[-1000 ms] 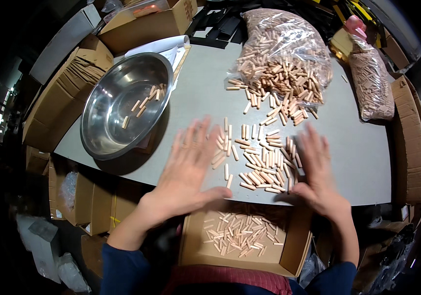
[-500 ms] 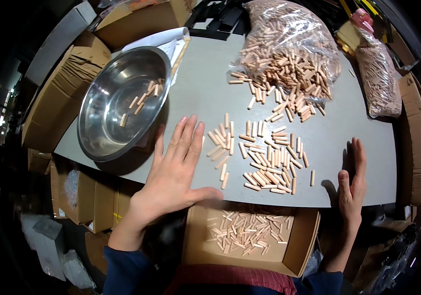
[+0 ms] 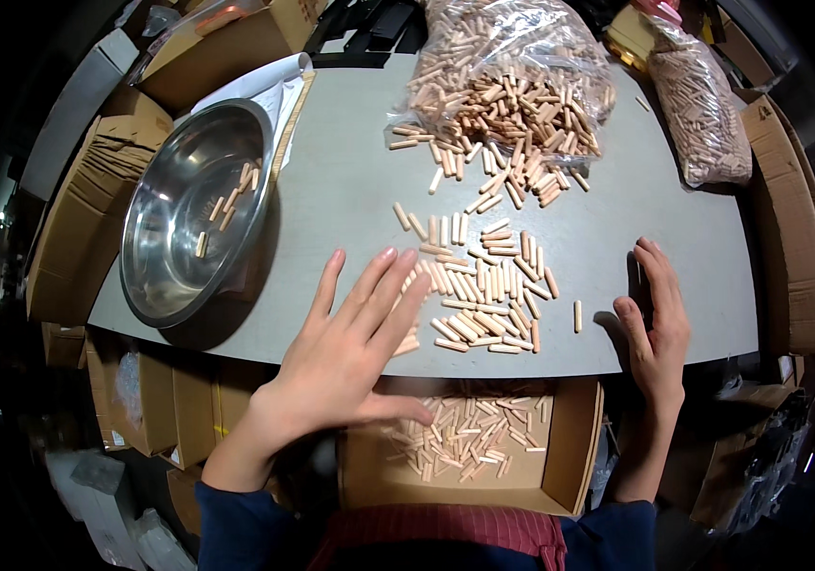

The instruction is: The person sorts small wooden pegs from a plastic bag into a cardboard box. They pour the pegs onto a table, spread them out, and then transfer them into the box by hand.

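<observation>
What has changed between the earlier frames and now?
The left hand moved right; the left group of wooden pegs shifted right, closing the gap to the main group. The right hand moved right, off the pegs. No grasp is visible. The metal bowl and its pegs look unchanged.

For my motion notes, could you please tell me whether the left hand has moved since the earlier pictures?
Yes, the left hand has moved right, farther from the metal bowl.

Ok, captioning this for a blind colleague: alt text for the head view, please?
A person's left hand overlaps loose wooden dowels on a grey table, the right hand open beside them; bagged dowels beyond, a metal bowl left, a cardboard box of dowels below.
</observation>
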`<control>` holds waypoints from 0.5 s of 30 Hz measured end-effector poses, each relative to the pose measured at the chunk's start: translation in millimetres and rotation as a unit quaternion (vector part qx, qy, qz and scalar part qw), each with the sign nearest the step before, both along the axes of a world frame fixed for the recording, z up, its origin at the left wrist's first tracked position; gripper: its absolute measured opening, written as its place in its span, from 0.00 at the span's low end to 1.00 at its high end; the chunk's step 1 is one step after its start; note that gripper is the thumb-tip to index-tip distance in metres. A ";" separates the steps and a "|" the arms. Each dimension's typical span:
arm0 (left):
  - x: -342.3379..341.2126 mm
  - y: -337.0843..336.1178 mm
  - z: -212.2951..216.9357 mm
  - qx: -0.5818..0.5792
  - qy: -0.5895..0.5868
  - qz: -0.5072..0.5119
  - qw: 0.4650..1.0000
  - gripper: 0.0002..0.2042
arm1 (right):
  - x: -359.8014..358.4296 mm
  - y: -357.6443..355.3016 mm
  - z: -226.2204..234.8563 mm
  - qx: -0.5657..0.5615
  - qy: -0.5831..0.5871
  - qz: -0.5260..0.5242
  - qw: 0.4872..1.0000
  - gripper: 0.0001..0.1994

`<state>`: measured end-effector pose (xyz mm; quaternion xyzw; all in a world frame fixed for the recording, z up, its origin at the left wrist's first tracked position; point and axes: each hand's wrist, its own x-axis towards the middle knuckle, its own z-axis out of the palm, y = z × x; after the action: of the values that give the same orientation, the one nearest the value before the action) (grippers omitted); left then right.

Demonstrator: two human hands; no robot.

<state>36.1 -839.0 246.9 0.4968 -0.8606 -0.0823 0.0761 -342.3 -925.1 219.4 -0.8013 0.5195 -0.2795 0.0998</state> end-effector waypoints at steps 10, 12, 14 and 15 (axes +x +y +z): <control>0.4 21.1 7.0 0.144 0.234 -0.135 0.952 0.58 | 1.1 0.7 -0.1 -0.011 0.010 -0.001 1.000 0.28; -5.9 10.1 0.3 0.067 0.216 -0.106 0.968 0.57 | 1.7 0.9 0.6 -0.010 0.011 -0.004 1.000 0.28; -14.1 -3.9 -0.9 0.023 0.179 -0.080 0.980 0.55 | 2.5 1.3 1.0 -0.007 0.002 -0.007 1.000 0.28; -20.4 -7.3 -0.6 0.017 0.163 -0.069 0.984 0.54 | 2.5 1.4 0.9 -0.005 -0.002 -0.009 1.000 0.28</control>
<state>15.7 -846.4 246.2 0.4178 -0.8672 -0.1818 0.2008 -339.8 -923.6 220.3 -0.7961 0.5255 -0.2846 0.0946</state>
